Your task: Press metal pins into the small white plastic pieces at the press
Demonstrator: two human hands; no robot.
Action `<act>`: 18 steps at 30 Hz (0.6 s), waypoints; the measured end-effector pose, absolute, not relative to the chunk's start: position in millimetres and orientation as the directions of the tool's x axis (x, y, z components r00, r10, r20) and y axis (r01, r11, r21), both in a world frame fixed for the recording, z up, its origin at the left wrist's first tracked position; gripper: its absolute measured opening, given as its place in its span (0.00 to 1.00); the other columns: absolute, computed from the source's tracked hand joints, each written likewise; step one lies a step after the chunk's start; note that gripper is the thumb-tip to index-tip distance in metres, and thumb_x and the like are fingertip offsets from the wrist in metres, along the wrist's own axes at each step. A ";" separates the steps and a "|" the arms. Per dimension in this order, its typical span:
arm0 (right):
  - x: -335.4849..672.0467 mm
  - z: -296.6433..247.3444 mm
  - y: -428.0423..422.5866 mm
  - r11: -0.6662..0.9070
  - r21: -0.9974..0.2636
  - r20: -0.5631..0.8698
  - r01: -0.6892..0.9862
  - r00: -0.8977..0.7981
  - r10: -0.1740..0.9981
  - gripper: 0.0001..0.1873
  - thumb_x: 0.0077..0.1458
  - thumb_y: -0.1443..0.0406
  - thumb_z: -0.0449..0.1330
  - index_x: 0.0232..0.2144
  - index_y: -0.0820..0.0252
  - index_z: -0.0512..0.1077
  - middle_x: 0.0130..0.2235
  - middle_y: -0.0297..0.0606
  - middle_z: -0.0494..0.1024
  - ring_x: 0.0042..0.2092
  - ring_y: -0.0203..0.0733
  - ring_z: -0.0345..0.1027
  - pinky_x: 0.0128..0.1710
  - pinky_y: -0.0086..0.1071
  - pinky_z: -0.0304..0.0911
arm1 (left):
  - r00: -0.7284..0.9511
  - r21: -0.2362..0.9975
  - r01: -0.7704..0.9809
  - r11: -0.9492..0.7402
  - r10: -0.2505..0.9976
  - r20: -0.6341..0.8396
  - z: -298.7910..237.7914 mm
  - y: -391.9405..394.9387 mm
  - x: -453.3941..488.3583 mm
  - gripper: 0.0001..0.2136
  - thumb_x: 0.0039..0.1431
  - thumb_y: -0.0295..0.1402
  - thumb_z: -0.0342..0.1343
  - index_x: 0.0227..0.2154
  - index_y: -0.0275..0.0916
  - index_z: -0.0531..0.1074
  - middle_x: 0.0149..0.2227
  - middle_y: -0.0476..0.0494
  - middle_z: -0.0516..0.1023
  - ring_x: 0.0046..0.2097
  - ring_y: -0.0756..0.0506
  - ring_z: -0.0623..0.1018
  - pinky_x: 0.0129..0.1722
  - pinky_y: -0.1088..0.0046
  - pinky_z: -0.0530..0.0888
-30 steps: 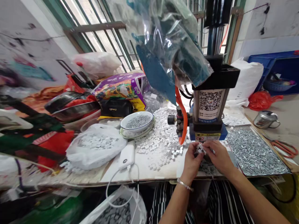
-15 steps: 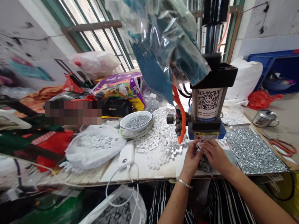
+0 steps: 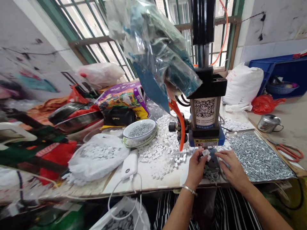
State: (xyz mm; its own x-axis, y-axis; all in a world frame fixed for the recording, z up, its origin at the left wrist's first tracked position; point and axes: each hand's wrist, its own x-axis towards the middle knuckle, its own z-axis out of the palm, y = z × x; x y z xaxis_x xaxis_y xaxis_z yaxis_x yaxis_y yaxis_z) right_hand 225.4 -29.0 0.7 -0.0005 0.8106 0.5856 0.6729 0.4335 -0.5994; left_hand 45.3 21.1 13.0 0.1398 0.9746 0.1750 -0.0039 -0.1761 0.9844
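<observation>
Two bare hands working just below press. Left hand (image 3: 196, 169), metal bangle (image 3: 189, 189) on wrist, fingers (image 3: 199, 155) curled tight, pinching small white square blocks (image 3: 205, 153). Right hand (image 3: 232, 167) open, fingers spread, holding nothing, fingertips just right of blocks. Under fingers, between hands: dark pad (image 3: 212, 163) with loose silver fasteners (image 3: 211, 175). Right of right fingers: metal tray (image 3: 291, 175) heaped with more fasteners. Left of left fingers: white block heap (image 3: 163, 150). Above fingers: pneumatic press (image 3: 206, 124) with QR-code label (image 3: 204, 108), yellow warning sticker (image 3: 206, 142); small print unreadable.
</observation>
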 end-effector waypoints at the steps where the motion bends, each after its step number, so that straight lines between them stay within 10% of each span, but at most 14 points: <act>1: 234.5 -8.8 -36.0 0.397 -0.583 0.577 0.708 0.017 0.817 0.16 0.64 0.67 0.53 0.49 0.54 0.76 0.48 0.44 0.75 0.52 0.49 0.68 0.53 0.48 0.66 | 0.137 0.986 -0.007 -0.165 0.977 0.164 12.6 21.0 45.5 0.11 0.58 0.40 0.62 0.40 0.40 0.76 0.40 0.43 0.80 0.43 0.42 0.76 0.47 0.66 0.72; 18: 260.4 -55.0 -79.4 0.195 -0.307 0.517 0.931 -0.009 0.856 0.13 0.65 0.64 0.54 0.49 0.54 0.75 0.49 0.44 0.78 0.52 0.52 0.69 0.50 0.47 0.64 | 0.175 0.996 -0.010 -0.087 0.981 0.087 18.8 19.6 45.2 0.11 0.58 0.41 0.61 0.38 0.40 0.74 0.40 0.45 0.80 0.43 0.43 0.76 0.48 0.67 0.70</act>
